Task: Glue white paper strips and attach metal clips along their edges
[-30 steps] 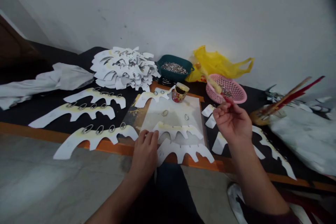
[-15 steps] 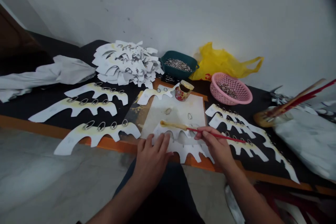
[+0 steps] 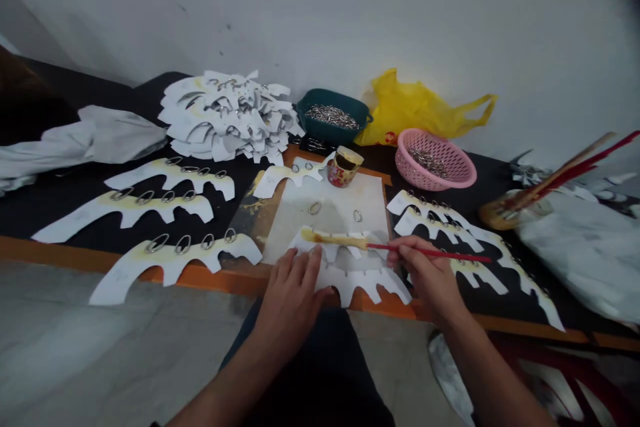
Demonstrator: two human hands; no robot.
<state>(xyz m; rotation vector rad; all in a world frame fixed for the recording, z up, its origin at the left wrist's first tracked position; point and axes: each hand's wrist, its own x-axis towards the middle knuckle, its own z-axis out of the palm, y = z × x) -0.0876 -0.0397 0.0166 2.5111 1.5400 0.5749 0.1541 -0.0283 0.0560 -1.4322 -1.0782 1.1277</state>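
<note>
My right hand [image 3: 430, 273] grips the red handle of a glue brush [image 3: 400, 248], its yellow-coated end lying along the top edge of a white scalloped piece [image 3: 330, 250]. My left hand [image 3: 295, 280] rests with fingers stretched flat on the left part of that piece, pressing it to the pale board [image 3: 340, 200]. Just below lies a second scalloped piece [image 3: 367, 283]. Two loose metal rings [image 3: 315, 207] sit on the board behind the brush. A small tub [image 3: 344, 167] with yellowish residue stands at the board's far edge, beside a piece with rings on it [image 3: 287, 177].
Ringed white pieces [image 3: 175, 257] lie at left, and others [image 3: 440, 227] at right. Behind are a piece pile [image 3: 225, 117], a green basket [image 3: 313, 123] and pink basket [image 3: 435, 177] of metal rings, and a yellow bag [image 3: 420, 110]. Brushes [image 3: 570, 177] stick out at far right.
The brush has slid a little to the right along the scalloped piece, with my right hand. My left hand stays on the piece. The whole view has shifted slightly.
</note>
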